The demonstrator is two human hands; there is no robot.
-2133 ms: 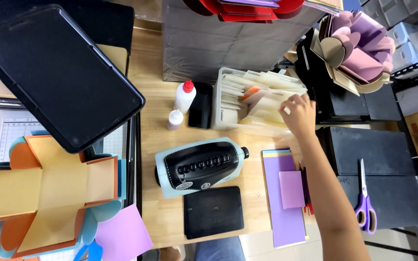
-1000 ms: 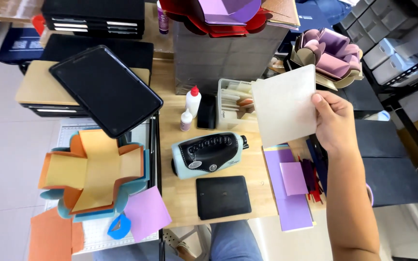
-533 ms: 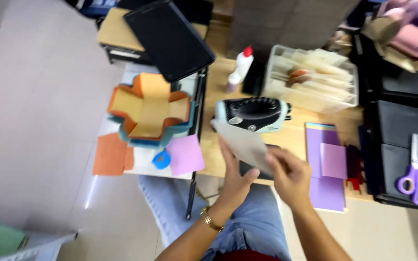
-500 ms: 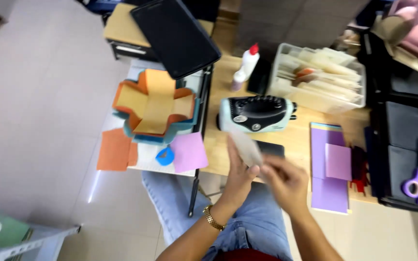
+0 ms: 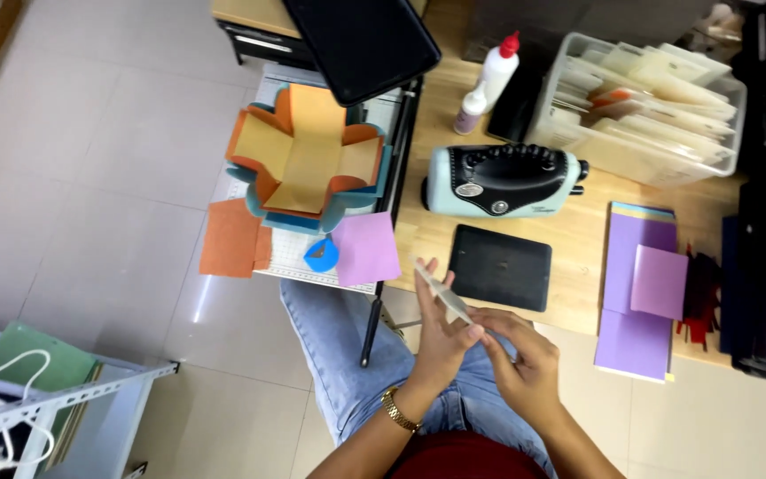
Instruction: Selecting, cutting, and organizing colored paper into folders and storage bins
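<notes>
Grey card sheet (image 5: 441, 293) sits edge-on, pinched between both hands' fingers (image 5: 472, 333).

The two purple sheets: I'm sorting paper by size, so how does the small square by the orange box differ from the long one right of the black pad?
The small purple square is roughly square and lies tilted on the cutting mat; the long purple sheet is a far larger upright rectangle on the wooden table. The small purple square is bare, while the long purple sheet carries a smaller pinkish piece. Both lie flat, untouched by either hand.
</notes>
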